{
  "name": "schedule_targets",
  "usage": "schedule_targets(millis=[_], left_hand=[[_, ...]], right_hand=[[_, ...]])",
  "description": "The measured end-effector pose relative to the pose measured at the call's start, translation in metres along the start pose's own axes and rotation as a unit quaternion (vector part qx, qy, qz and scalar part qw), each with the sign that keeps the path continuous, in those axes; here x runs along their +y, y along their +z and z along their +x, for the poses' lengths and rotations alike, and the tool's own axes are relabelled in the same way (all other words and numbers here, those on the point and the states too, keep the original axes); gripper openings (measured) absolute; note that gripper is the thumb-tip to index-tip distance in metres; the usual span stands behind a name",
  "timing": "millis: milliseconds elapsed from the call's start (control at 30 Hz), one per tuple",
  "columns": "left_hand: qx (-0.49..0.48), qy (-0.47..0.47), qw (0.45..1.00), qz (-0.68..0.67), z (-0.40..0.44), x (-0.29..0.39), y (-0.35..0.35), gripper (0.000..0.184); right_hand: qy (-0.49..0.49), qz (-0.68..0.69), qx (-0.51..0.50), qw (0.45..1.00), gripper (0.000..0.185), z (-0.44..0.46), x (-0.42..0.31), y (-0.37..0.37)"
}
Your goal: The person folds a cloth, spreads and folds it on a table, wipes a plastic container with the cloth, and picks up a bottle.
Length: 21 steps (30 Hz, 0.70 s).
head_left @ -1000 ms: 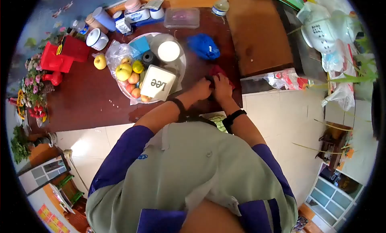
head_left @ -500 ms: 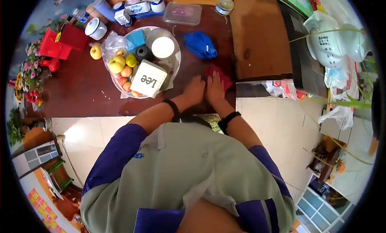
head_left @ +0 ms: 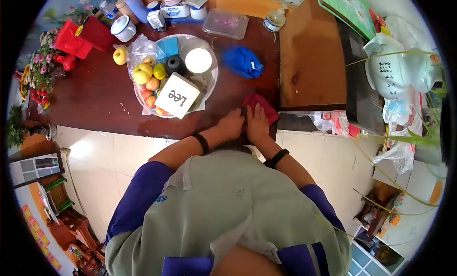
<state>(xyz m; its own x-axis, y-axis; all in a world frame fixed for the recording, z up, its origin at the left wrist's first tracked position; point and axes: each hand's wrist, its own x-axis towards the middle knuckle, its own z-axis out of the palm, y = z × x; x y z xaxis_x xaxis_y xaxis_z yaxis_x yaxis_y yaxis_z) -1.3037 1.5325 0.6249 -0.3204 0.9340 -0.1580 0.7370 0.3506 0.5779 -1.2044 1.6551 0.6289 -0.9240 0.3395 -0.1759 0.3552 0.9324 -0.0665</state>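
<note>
A crumpled dark-red cloth (head_left: 267, 110) lies near the table's front right corner, beside the cardboard box. My right hand (head_left: 258, 126) rests on its near part, fingers stretched forward and lying flat. Right beside it, my left hand (head_left: 231, 124) is closed, its fingers curled toward the cloth's left edge. What those fingers hold, if anything, is hidden; a small dark patch shows between the hands. Farther back lies a crumpled blue bundle (head_left: 243, 62) with a small white label, touched by neither hand.
Left of my hands, a round tray (head_left: 213, 80) bears fruit, a white "Lee" box (head_left: 178, 96), a black roll and a clear tub. A brown cardboard box (head_left: 312, 61) borders the right. Jars, a lidded plastic container (head_left: 225, 24) and a bottle (head_left: 274, 20) line the back.
The view has tilted slightly, so the table things sit lower and farther right. Both hands stay side by side at the red cloth, with little visible movement against it.
</note>
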Motion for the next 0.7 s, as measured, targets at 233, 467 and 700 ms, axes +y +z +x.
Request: schedule_targets(millis=[233,467,700], left_hand=[[0.045,-0.014,0.999,0.015,0.044,-0.022,-0.023,0.025],[0.101,-0.179,0.979,0.008,0.072,0.004,-0.074,0.042],[0.17,-0.101,0.969,0.15,0.122,-0.03,-0.096,0.055]], right_hand=[[0.0,0.025,-0.029,0.999,0.054,0.065,0.02,-0.011],[0.047,0.014,-0.039,0.998,0.052,0.02,-0.017,-0.013],[-0.029,-0.001,0.047,0.998,0.049,0.06,0.01,0.002]])
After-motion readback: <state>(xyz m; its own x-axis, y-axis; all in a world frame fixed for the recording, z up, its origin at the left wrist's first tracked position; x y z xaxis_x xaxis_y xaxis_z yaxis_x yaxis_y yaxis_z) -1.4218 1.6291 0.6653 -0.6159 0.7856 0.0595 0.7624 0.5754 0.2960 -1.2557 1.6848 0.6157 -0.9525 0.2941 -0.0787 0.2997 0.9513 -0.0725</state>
